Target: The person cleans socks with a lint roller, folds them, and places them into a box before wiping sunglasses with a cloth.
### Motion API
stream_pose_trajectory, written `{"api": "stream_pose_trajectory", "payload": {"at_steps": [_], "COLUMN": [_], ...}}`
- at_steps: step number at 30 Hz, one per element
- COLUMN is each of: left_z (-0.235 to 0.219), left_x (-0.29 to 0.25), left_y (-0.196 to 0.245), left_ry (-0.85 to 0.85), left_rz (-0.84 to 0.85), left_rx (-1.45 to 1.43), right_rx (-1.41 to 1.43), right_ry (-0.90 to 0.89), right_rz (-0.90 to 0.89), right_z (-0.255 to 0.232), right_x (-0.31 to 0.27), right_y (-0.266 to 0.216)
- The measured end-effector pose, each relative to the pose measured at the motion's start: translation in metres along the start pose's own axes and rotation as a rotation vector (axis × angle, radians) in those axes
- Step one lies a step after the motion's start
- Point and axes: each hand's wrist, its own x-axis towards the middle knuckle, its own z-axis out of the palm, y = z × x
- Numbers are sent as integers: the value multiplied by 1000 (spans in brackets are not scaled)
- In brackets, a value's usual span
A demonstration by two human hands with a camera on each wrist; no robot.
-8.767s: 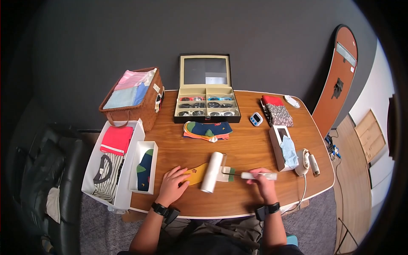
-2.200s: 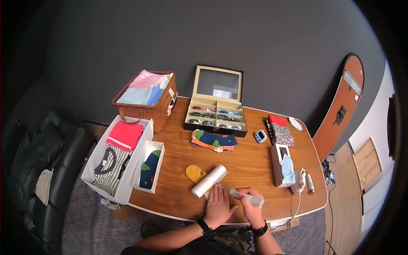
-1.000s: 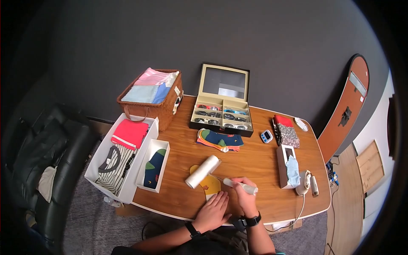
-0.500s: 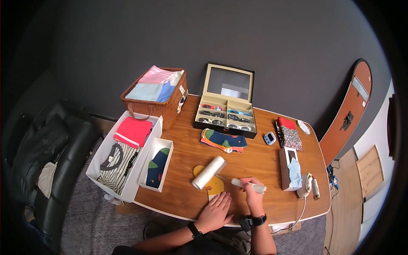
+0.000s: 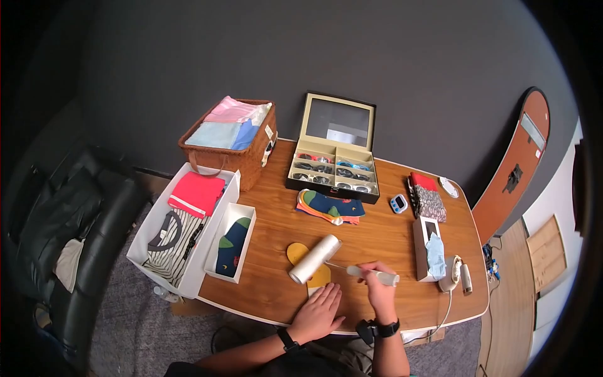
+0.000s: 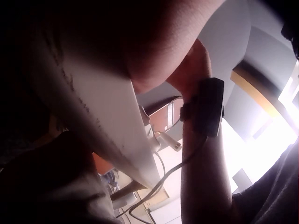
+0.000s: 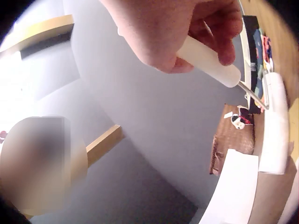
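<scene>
In the head view a yellow sock [image 5: 297, 252] lies flat near the table's front, its toe up and left and its pale cuff toward me. My left hand [image 5: 318, 311] lies flat with straight fingers over the cuff end, hiding part of it. With curled fingers my right hand [image 5: 379, 294] grips the white handle [image 7: 210, 61] of a lint roller. Its white roll [image 5: 315, 259] lies slanted across the middle of the sock. The left wrist view shows mostly the hand's heel and the table edge [image 6: 107, 107].
Beyond the roller lie folded socks [image 5: 331, 207], with an open eyeglasses case [image 5: 333, 186] behind. A sock box [image 5: 215, 274], a clothes box [image 5: 135, 259] and a basket [image 5: 254, 164] stand left. A timer [image 5: 399, 203], folded clothes [image 5: 429, 200] and a tissue box [image 5: 423, 259] stand right.
Since the oldest frame the sock has turned, cuff toward me, and my left hand has moved from its left side onto the cuff. The roll has just slid slightly right, uncovering the toe.
</scene>
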Motion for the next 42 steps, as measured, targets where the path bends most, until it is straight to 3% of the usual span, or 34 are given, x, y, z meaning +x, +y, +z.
{"api": "stream_pose_trajectory", "payload": {"at_steps": [3, 9, 14, 17, 19, 22, 27, 29, 31, 33, 35, 37, 39, 42], "left_z": [-2, -2, 0, 1, 0, 1, 2, 0, 2, 2, 5, 3, 7, -4], "left_x": [0, -1, 0, 0, 0, -2, 0, 0, 0, 0, -2, -2, 0, 3], "left_y": [0, -2, 0, 0, -3, -3, -2, -1, -1, -3, -7, -7, -6, 7], "left_ry": [-13, -15, 16, 9, 14, 25, 17, -3, 11, -3, -25, -16, -4, 22], "left_rz": [-3, 15, -9, -1, 0, 13, -1, 4, 8, 15, 39, 38, 40, 24], "left_rx": [22, 9, -3, -1, 4, -56, -10, 0, -4, -17, -52, -115, -21, -43], "right_rx": [-65, 93, -37, 37, 20, 86, -8, -10, -4, 91, 160, 104, -147, -170], "right_ry": [1, 5, 25, 42, 10, 9, 0, 25, 37, 20, -9, -1, 30, 69], "right_rz": [-19, 13, -45, -34, -65, 33, -20, 50, 57, -64, 11, 22, -143, -165], "right_z": [-7, 43, 6, 11, 25, 54, 14, 4, 11, 32, 51, 54, 42, 20], "right_x": [-4, 13, -9, -6, 7, 12, -3, -9, -6, 1, 3, 3, -4, -18], "right_y": [-10, 19, -1, 2, 21, 24, 10, 1, 5, 17, 12, 15, -2, -9]}}
